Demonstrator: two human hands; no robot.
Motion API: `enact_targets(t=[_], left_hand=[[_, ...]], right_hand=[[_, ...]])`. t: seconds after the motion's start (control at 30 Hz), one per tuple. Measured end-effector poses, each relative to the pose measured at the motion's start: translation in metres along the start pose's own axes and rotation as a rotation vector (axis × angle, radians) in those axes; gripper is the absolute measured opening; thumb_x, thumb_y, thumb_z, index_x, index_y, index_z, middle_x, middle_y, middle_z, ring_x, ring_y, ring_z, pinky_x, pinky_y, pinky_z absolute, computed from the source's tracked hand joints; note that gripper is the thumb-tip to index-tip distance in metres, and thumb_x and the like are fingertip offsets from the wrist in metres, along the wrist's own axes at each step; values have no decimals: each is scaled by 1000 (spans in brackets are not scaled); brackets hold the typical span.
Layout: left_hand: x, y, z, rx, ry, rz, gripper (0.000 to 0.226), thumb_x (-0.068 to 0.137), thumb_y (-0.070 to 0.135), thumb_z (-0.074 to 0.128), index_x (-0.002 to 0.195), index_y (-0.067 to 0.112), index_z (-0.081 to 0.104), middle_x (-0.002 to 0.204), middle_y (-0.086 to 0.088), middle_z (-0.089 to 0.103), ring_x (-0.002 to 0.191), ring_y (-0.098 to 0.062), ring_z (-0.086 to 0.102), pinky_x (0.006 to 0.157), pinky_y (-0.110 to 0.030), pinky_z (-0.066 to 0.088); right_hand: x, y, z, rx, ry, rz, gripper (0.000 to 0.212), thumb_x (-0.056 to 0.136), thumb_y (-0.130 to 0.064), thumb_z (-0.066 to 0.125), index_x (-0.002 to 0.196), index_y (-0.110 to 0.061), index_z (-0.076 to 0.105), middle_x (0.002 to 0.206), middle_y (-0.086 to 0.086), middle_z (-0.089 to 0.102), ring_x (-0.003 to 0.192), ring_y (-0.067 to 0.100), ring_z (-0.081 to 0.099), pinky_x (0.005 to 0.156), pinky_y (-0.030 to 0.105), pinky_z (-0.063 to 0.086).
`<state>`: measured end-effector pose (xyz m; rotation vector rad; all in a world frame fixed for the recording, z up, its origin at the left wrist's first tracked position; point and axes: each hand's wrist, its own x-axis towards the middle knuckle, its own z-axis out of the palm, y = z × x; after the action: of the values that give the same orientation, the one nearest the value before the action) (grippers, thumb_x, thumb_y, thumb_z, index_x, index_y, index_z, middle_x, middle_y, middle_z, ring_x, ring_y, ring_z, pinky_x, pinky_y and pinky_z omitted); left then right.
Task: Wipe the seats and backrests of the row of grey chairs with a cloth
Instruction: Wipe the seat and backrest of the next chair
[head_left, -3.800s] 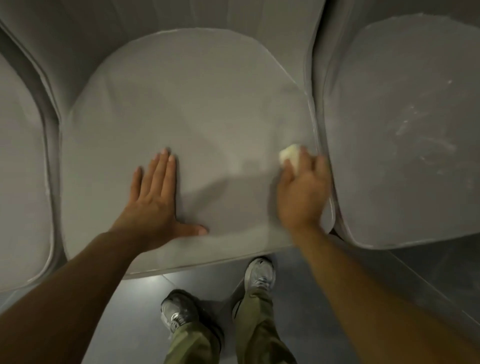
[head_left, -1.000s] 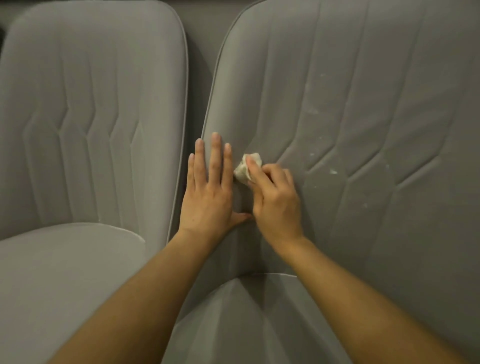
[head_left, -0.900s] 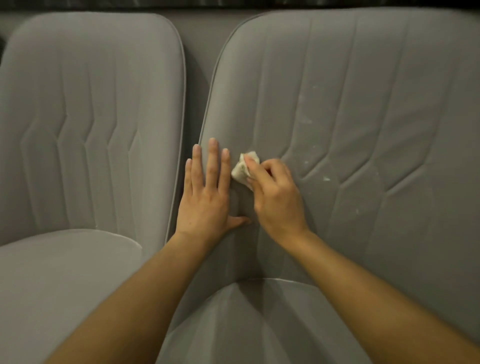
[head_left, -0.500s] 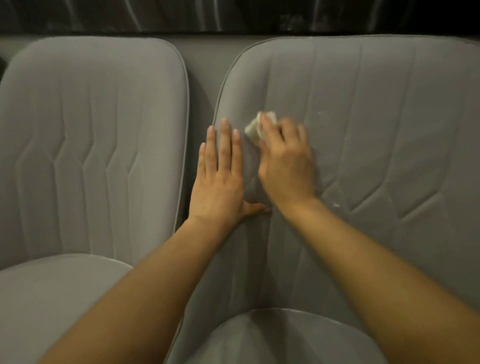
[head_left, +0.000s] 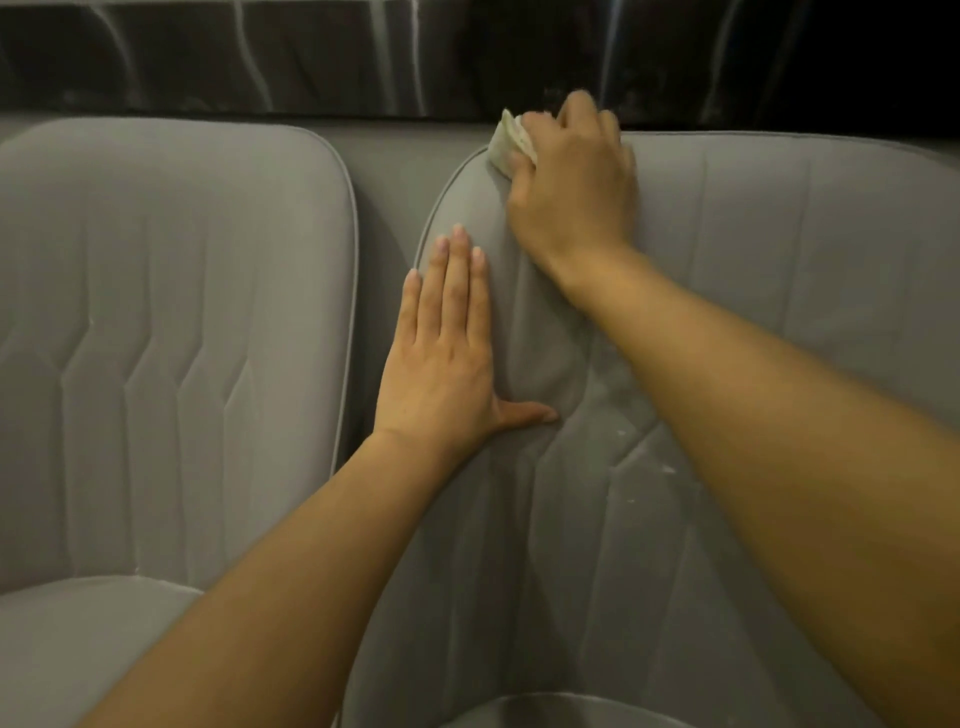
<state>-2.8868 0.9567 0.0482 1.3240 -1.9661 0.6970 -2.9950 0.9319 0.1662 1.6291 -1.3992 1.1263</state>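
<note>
Two grey padded chairs stand side by side. My right hand (head_left: 571, 182) grips a small pale cloth (head_left: 506, 143) and holds it against the top left corner of the right chair's backrest (head_left: 779, 270). My left hand (head_left: 447, 353) lies flat, fingers straight and together, on the left side of that same backrest, below the cloth. Pale specks and smears (head_left: 631, 431) show on the backrest near its middle. The left chair's backrest (head_left: 171, 312) and a part of its seat (head_left: 67, 639) are in view at the left.
A dark marbled wall (head_left: 311, 52) with pale veins runs behind the chair tops. A narrow gap (head_left: 369, 312) separates the two backrests. The front of the right chair's seat (head_left: 545, 712) shows at the bottom edge.
My right hand has slid the cloth up the right backrest from its middle to the top left corner. My left hand stays flat on the backrest. Earlier I was on the seat.
</note>
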Motion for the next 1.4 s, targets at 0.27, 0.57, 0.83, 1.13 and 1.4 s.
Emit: enact_targets(t=[0.27, 0.57, 0.83, 1.13, 1.4], left_hand=[[-7, 5, -1, 46, 32, -6, 128, 66, 89, 20, 144, -4, -19, 153, -23, -23, 142, -32, -24, 116, -40, -16], [-8, 3, -3, 99, 32, 184, 116, 71, 85, 13, 142, 1, -23, 152, -19, -24, 141, -32, -23, 115, -42, -18], [-11, 4, -2, 101, -9, 199, 117, 69, 86, 8, 142, 1, -27, 150, -17, -32, 139, -29, -30, 113, -38, -23], [-11, 5, 2, 88, -16, 176, 117, 69, 86, 12, 136, 3, -37, 143, -14, -42, 134, -27, -39, 109, -37, -29], [-21, 5, 0, 66, -23, 195, 117, 69, 86, 10, 142, 2, -26, 150, -15, -31, 139, -28, -29, 113, -38, -22]], right_hand=[[-84, -2, -2, 139, 14, -127, 31, 93, -19, 46, 119, -9, 59, 105, 13, 58, 94, 30, 50, 77, 33, 34], [16, 56, -32, -41, 11, 110, 31, 95, -21, 44, 123, -13, 52, 126, 10, 45, 113, 26, 42, 94, 32, 34], [-77, 46, -23, 24, -38, -101, 39, 87, -9, 48, 125, -7, 54, 110, 18, 55, 95, 35, 47, 82, 38, 35], [2, 46, -42, -56, 20, 23, 33, 95, -24, 44, 127, -16, 49, 123, 9, 47, 110, 24, 43, 90, 31, 34], [-27, 46, -36, -66, -85, -10, 36, 84, -14, 47, 118, -12, 57, 118, 15, 50, 106, 35, 44, 85, 38, 36]])
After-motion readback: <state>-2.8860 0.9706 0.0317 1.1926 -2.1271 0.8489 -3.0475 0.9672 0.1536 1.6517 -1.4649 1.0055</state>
